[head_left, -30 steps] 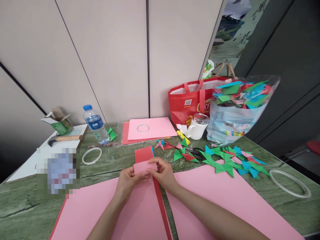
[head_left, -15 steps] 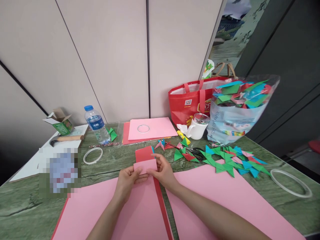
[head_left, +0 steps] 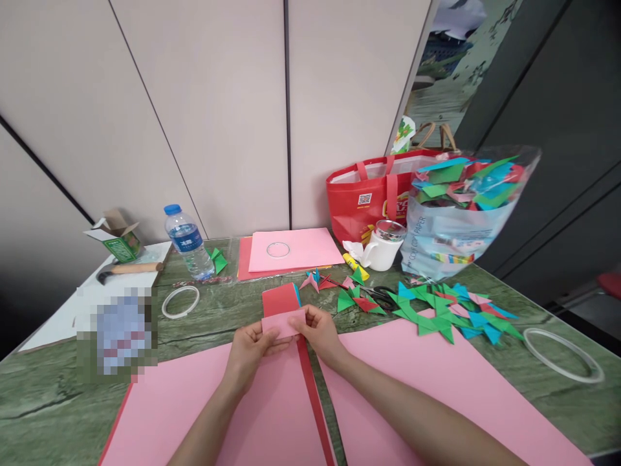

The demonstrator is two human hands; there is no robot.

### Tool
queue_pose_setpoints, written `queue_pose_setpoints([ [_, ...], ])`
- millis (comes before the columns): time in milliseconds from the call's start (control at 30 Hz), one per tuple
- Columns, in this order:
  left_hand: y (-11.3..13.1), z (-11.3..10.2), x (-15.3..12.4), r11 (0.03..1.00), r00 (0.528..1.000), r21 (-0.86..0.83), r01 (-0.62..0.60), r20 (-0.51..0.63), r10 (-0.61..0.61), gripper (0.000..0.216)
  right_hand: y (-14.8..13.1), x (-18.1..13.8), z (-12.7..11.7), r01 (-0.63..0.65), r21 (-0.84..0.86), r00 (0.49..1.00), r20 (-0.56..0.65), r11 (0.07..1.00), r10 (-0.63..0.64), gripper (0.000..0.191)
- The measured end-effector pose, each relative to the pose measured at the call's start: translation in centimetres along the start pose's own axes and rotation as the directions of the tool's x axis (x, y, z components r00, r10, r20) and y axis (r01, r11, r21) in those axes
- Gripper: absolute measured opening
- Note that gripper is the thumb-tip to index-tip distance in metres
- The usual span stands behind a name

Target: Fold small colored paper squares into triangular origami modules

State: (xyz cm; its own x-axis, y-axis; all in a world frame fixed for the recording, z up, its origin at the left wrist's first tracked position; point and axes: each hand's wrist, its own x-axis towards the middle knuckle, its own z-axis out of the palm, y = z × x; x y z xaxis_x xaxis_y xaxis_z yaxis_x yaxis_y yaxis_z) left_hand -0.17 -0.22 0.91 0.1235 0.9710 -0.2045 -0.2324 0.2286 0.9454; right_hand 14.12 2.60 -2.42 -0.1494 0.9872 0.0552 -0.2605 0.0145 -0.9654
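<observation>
A small folded piece of pink paper (head_left: 284, 323) is held up between both hands. My left hand (head_left: 248, 349) pinches its left end, thumb in front and fingers behind. On the right end, my right hand (head_left: 317, 331) grips it with the thumb pressed on the front face. Just behind lies a stack of red paper pieces (head_left: 280, 298) with a blue edge showing. Under my wrists are large pink sheets (head_left: 272, 414) over a red one, and another pink sheet (head_left: 427, 388) lies to the right.
Folded paper pieces (head_left: 436, 317), scissors (head_left: 383, 298) and a glue stick (head_left: 356, 266) lie right of centre. Behind stand a white mug (head_left: 385, 249), a red bag (head_left: 354, 200) and a filled plastic bag (head_left: 436, 239). A water bottle (head_left: 190, 243) and hammer (head_left: 130, 268) are left.
My right fingers have come down from above the pink paper's top edge, and the right thumb has moved up onto its face. The paper has shifted very slightly right.
</observation>
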Motion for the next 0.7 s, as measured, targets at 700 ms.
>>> queue_pose_setpoints([
  [700, -0.52, 0.32, 0.21, 0.999, 1.0, 0.036, -0.007, -0.02, 0.007, 0.038, 0.28, -0.48, 0.21, 0.165, -0.08, 0.985, -0.043, 0.983, -0.169, 0.019],
])
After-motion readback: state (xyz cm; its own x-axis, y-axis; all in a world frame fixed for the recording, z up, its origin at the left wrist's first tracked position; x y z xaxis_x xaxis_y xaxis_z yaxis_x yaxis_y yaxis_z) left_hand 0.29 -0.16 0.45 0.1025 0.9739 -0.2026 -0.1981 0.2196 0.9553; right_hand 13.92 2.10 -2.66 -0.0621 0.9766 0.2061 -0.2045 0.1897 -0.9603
